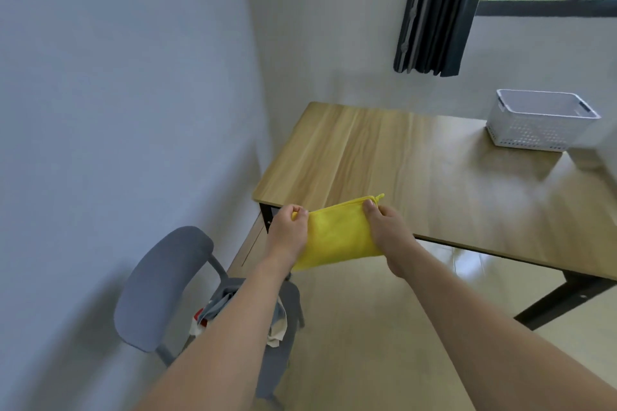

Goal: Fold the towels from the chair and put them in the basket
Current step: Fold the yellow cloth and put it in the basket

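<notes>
1. Two hands up, yellow microfiber towel [339,233] stretched between them in the air, over the near left corner of the wooden table [417,157].
2. Left hand [288,233]: fingers curled, pinching the towel's left top corner.
3. Right hand [389,230]: thumb and fingers clamped on the right top corner; hanging loop sticks out just past the thumb.
4. Towel looks folded double, lower edge hangs below both fists.
5. White perforated basket [541,120] on the table's far right, well beyond the right fingers.
6. Grey chair [167,284] below the left forearm, with a pile of cloths [277,324] on its seat.
</notes>
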`<state>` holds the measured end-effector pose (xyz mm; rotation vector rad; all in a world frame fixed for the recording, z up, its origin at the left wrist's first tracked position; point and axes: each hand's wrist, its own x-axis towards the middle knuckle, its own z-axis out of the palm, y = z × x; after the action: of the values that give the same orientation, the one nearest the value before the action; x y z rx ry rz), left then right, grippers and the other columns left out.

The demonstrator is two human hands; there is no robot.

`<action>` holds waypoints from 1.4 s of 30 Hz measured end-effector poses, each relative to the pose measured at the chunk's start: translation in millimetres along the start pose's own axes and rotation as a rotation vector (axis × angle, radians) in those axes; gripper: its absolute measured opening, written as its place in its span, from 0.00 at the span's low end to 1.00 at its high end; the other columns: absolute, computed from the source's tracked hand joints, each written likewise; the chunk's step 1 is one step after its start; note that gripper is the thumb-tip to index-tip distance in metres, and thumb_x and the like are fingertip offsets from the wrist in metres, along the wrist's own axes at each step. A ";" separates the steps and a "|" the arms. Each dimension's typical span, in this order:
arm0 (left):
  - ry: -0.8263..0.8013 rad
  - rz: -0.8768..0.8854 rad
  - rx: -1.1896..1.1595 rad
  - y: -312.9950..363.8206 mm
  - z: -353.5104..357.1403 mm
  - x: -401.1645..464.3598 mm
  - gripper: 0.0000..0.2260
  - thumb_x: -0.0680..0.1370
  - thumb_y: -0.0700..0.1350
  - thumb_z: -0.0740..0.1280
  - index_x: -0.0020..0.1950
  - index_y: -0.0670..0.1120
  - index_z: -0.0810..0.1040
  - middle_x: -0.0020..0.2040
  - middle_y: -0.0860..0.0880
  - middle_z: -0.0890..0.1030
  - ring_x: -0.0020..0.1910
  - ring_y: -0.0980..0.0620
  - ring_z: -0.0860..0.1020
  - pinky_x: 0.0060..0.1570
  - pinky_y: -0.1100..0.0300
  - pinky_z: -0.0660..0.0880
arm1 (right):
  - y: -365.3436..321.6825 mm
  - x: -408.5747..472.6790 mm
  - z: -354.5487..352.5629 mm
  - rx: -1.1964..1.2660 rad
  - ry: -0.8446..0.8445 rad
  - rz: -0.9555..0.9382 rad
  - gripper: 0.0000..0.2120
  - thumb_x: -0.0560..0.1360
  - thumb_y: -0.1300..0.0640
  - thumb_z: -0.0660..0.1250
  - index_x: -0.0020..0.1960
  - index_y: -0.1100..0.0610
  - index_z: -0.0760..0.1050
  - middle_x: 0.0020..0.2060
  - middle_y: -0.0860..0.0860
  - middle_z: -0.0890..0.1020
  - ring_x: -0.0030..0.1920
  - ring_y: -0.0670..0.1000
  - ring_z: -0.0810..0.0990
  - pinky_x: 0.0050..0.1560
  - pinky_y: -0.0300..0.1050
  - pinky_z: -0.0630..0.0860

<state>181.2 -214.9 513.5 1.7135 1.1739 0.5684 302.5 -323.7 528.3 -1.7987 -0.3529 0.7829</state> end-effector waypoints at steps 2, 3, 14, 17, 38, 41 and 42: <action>0.000 0.014 -0.025 25.5 23.5 2.7 0.09 0.82 0.49 0.57 0.48 0.47 0.74 0.40 0.52 0.73 0.39 0.55 0.71 0.36 0.59 0.66 | -10.0 17.4 -30.2 0.011 -0.001 -0.008 0.19 0.80 0.45 0.56 0.62 0.57 0.71 0.53 0.52 0.74 0.53 0.53 0.72 0.53 0.47 0.68; 0.010 0.027 -0.030 39.1 36.8 4.4 0.09 0.82 0.49 0.57 0.48 0.47 0.74 0.41 0.52 0.74 0.39 0.55 0.71 0.36 0.60 0.66 | -13.2 27.9 -46.7 0.018 -0.004 -0.012 0.20 0.80 0.44 0.56 0.63 0.57 0.71 0.54 0.53 0.75 0.54 0.54 0.73 0.54 0.48 0.69; 0.116 0.075 -0.165 164.4 169.2 19.2 0.07 0.81 0.44 0.58 0.49 0.47 0.76 0.43 0.55 0.74 0.44 0.54 0.72 0.46 0.57 0.68 | -57.2 109.9 -204.2 0.037 -0.028 -0.155 0.15 0.81 0.46 0.57 0.57 0.55 0.73 0.52 0.52 0.76 0.52 0.52 0.73 0.51 0.45 0.67; 0.095 0.097 -0.146 180.6 192.6 34.0 0.07 0.80 0.42 0.58 0.49 0.47 0.76 0.44 0.53 0.75 0.42 0.55 0.72 0.42 0.58 0.69 | -62.6 129.3 -227.9 0.076 -0.012 -0.178 0.14 0.80 0.46 0.58 0.56 0.54 0.74 0.53 0.53 0.77 0.52 0.52 0.74 0.51 0.45 0.68; -0.073 0.219 0.006 335.7 434.8 51.6 0.07 0.76 0.38 0.66 0.50 0.46 0.81 0.46 0.49 0.82 0.45 0.51 0.78 0.45 0.59 0.75 | -82.6 292.6 -516.3 -0.020 -0.150 -0.230 0.13 0.81 0.49 0.58 0.57 0.55 0.75 0.50 0.52 0.78 0.49 0.52 0.75 0.46 0.45 0.72; -0.342 0.155 0.154 356.5 466.1 54.4 0.15 0.75 0.34 0.61 0.56 0.45 0.80 0.47 0.49 0.82 0.44 0.52 0.78 0.39 0.63 0.73 | -77.0 312.0 -548.0 -0.082 -0.144 -0.234 0.13 0.81 0.50 0.58 0.55 0.56 0.76 0.49 0.53 0.78 0.47 0.52 0.75 0.47 0.46 0.71; -0.388 0.141 0.202 365.1 479.7 57.5 0.16 0.74 0.34 0.59 0.55 0.45 0.80 0.45 0.50 0.81 0.41 0.53 0.77 0.37 0.63 0.71 | -74.4 318.8 -560.2 -0.106 -0.145 -0.230 0.13 0.81 0.50 0.58 0.55 0.57 0.76 0.49 0.54 0.79 0.47 0.52 0.75 0.47 0.46 0.71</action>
<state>745.6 -407.9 618.0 1.9812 0.8596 0.1878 918.1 -516.6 596.8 -1.7644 -0.6952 0.7446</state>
